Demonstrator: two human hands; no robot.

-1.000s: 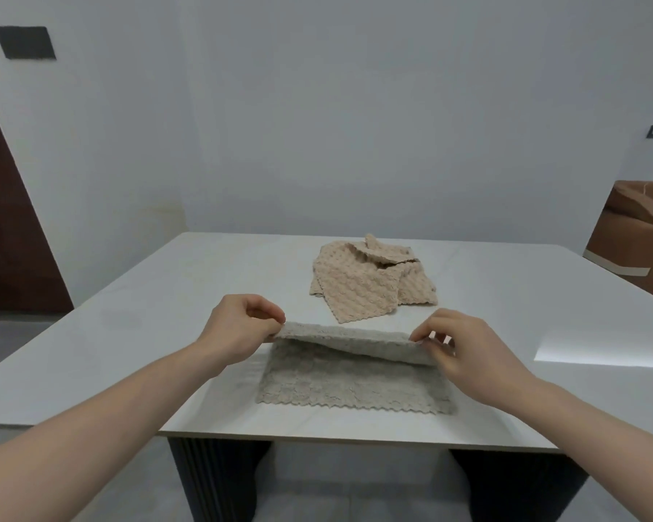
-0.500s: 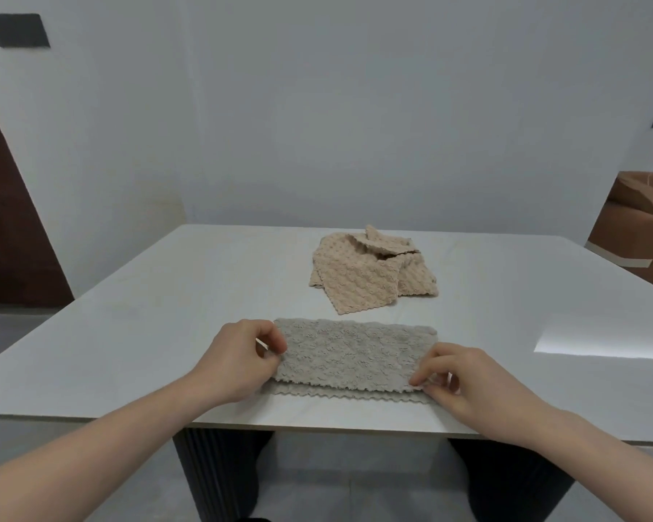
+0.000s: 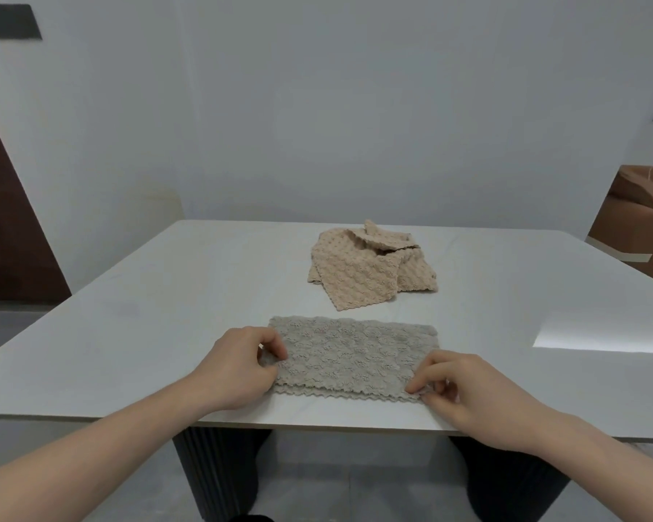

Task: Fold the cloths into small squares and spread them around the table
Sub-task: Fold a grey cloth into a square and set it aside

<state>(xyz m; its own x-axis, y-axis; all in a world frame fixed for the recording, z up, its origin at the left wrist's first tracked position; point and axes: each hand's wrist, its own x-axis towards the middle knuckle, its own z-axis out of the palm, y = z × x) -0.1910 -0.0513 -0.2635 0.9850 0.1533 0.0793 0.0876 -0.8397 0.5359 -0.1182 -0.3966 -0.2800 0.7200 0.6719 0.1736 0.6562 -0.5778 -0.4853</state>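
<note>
Grey cloth (image 3: 349,357) lies folded once, a long strip between the hands: left hand (image 3: 238,365) pinches its near-left end, right hand (image 3: 464,389) pinches its near-right corner. Beyond them, the beige cloths (image 3: 370,269) sit heaped, apparently unfolded; most of the task remains.

Grey cloth (image 3: 351,356): knitted-looking textile, matt, raised scalloped texture, zigzag edge under the fingertips (image 3: 415,386). Beige cloths (image 3: 362,273) beyond the fingers: same nubbly matt weave. Table (image 3: 166,295): smooth, stone-like white top, faint sheen, bright reflection right of the fingers.
</note>
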